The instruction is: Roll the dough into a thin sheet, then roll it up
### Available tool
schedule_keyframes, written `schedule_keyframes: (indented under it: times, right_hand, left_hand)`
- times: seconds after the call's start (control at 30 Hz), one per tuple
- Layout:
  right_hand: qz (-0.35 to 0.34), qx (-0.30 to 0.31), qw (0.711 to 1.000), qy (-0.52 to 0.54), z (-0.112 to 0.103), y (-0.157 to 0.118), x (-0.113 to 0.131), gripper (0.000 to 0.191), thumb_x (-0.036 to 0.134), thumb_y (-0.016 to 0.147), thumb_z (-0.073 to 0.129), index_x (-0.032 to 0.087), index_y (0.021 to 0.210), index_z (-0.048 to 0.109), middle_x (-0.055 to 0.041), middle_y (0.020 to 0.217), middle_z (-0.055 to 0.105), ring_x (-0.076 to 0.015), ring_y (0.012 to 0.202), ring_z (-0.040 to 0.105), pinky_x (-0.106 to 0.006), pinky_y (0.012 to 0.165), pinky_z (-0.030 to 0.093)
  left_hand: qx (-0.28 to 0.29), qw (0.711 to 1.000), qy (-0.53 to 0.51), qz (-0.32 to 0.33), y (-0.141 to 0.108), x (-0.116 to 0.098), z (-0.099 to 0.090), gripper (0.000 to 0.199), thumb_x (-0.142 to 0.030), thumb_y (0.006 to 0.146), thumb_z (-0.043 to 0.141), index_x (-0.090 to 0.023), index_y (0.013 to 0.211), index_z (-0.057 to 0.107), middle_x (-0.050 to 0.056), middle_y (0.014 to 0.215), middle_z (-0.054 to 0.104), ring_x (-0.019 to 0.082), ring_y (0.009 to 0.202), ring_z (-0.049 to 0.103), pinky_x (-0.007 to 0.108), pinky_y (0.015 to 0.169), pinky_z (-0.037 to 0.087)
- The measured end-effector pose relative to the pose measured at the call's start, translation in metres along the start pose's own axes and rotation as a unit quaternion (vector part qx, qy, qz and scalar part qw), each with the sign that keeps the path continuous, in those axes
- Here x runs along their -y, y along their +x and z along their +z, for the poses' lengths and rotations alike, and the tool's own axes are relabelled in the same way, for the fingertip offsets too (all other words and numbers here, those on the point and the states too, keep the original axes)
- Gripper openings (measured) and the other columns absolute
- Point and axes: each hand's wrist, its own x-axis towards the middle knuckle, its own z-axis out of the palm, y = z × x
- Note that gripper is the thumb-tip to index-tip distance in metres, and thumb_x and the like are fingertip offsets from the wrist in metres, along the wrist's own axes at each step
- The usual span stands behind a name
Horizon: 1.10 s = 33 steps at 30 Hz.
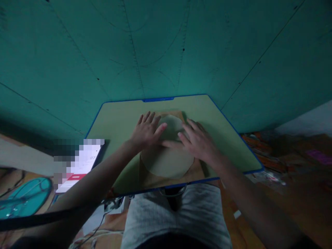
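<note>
A brown rectangular sheet or thin board (198, 169) lies on the folding table. Two pale green round areas, a smaller upper one (171, 124) and a larger lower one (168, 162), show in it with a narrow brown strip (171, 144) between them. Whether they are holes or laid-on discs I cannot tell. My left hand (147, 131) rests palm down at the sheet's upper left, fingers spread, thumb over the upper round. On the opposite side my right hand (197, 138) has its fingers stretched out, the fingertips by the upper round's right edge and near the strip.
The pale green table (119, 117) has a blue rim. A lit phone or tablet (80, 169), partly blurred out, stands at its left edge. Behind it rises a green wall (155, 52). A turquoise stool (28, 197) is lower left; dim clutter (261, 148) lies right.
</note>
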Motion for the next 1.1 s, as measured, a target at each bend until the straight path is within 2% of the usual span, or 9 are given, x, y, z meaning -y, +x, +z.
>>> schedule_keyframes:
  times: [0.1, 0.2, 0.33, 0.47, 0.67, 0.77, 0.97, 1.03, 1.1]
  right_hand:
    - [0.004, 0.035, 0.999, 0.0, -0.001, 0.011, -0.007, 0.046, 0.036, 0.104, 0.04, 0.01, 0.136, 0.06, -0.0207, 0.146, 0.056, -0.0361, 0.143, 0.044, -0.057, 0.117, 0.037]
    - [-0.016, 0.071, 0.997, 0.01, 0.001, 0.003, -0.002, 0.05, 0.04, 0.104, 0.04, 0.011, 0.141, 0.056, -0.0212, 0.152, 0.051, -0.0374, 0.148, 0.037, -0.06, 0.119, 0.032]
    - [-0.077, 0.083, 0.993, 0.02, -0.003, -0.033, 0.022, 0.065, 0.051, 0.102, 0.04, 0.004, 0.146, 0.049, -0.0252, 0.159, 0.04, -0.0368, 0.149, 0.035, -0.058, 0.12, 0.033]
    - [-0.125, 0.087, 0.988, 0.021, -0.011, -0.076, 0.051, 0.068, 0.049, 0.101, 0.045, 0.002, 0.15, 0.044, -0.0229, 0.155, 0.046, -0.0354, 0.141, 0.049, -0.05, 0.114, 0.045]
    - [-0.168, 0.045, 0.984, 0.032, -0.012, -0.123, 0.074, 0.067, 0.043, 0.099, 0.049, 0.003, 0.152, 0.04, -0.0182, 0.161, 0.039, -0.0287, 0.146, 0.042, -0.043, 0.116, 0.043]
    - [-0.171, 0.046, 0.984, 0.031, -0.012, -0.116, 0.069, 0.063, 0.041, 0.101, 0.047, 0.005, 0.152, 0.042, -0.0164, 0.16, 0.041, -0.0271, 0.147, 0.041, -0.042, 0.118, 0.04]
    - [-0.12, 0.066, 0.99, 0.018, -0.004, -0.059, 0.05, 0.072, 0.055, 0.101, 0.043, 0.0, 0.148, 0.047, -0.0233, 0.153, 0.049, -0.0353, 0.142, 0.047, -0.055, 0.121, 0.034]
    - [-0.121, 0.062, 0.991, 0.016, -0.003, -0.061, 0.052, 0.076, 0.059, 0.1, 0.045, -0.001, 0.147, 0.048, -0.0242, 0.153, 0.049, -0.036, 0.143, 0.046, -0.054, 0.121, 0.034]
    - [-0.132, 0.055, 0.99, 0.017, -0.006, -0.08, 0.059, 0.078, 0.06, 0.099, 0.047, 0.0, 0.148, 0.046, -0.0232, 0.154, 0.047, -0.0351, 0.142, 0.047, -0.052, 0.119, 0.039]
  left_hand:
    - [0.017, 0.999, 0.005, 0.045, 0.018, 0.006, 0.007, 0.058, -0.045, 0.106, 0.026, -0.008, 0.143, 0.049, 0.028, 0.155, 0.044, 0.044, 0.151, 0.027, 0.069, 0.115, 0.026]
    - [0.011, 0.994, 0.017, 0.109, 0.004, 0.01, 0.009, 0.049, -0.041, 0.104, 0.034, -0.015, 0.142, 0.052, 0.023, 0.157, 0.042, 0.042, 0.152, 0.024, 0.069, 0.118, 0.022]
    - [-0.023, 0.995, 0.011, 0.094, -0.048, 0.006, 0.001, 0.061, -0.044, 0.105, 0.026, -0.006, 0.15, 0.039, 0.026, 0.158, 0.039, 0.036, 0.153, 0.025, 0.058, 0.123, 0.024]
    - [-0.022, 0.99, 0.005, 0.139, -0.112, -0.004, -0.01, 0.066, -0.041, 0.104, 0.029, -0.011, 0.161, 0.015, 0.021, 0.164, 0.031, 0.031, 0.156, 0.02, 0.056, 0.125, 0.02]
    - [-0.022, 0.994, 0.012, 0.107, -0.182, -0.024, -0.022, 0.075, -0.036, 0.098, 0.041, -0.005, 0.161, 0.014, 0.017, 0.169, 0.021, 0.028, 0.157, 0.016, 0.043, 0.129, 0.013]
    - [-0.014, 0.993, 0.03, 0.115, -0.178, -0.021, -0.022, 0.076, -0.039, 0.099, 0.042, -0.006, 0.162, 0.013, 0.018, 0.167, 0.024, 0.028, 0.156, 0.019, 0.045, 0.128, 0.017]
    - [-0.041, 0.993, 0.037, 0.109, -0.123, 0.0, -0.006, 0.075, -0.054, 0.103, 0.031, -0.006, 0.159, 0.02, 0.026, 0.157, 0.042, 0.036, 0.148, 0.038, 0.057, 0.119, 0.035]
    - [-0.049, 0.992, 0.041, 0.106, -0.124, -0.002, -0.005, 0.078, -0.059, 0.101, 0.032, -0.003, 0.156, 0.026, 0.027, 0.155, 0.044, 0.038, 0.147, 0.039, 0.057, 0.119, 0.035]
    - [-0.047, 0.991, 0.043, 0.114, -0.144, -0.011, -0.008, 0.083, -0.062, 0.099, 0.037, -0.001, 0.155, 0.029, 0.026, 0.155, 0.044, 0.036, 0.148, 0.038, 0.054, 0.121, 0.031]
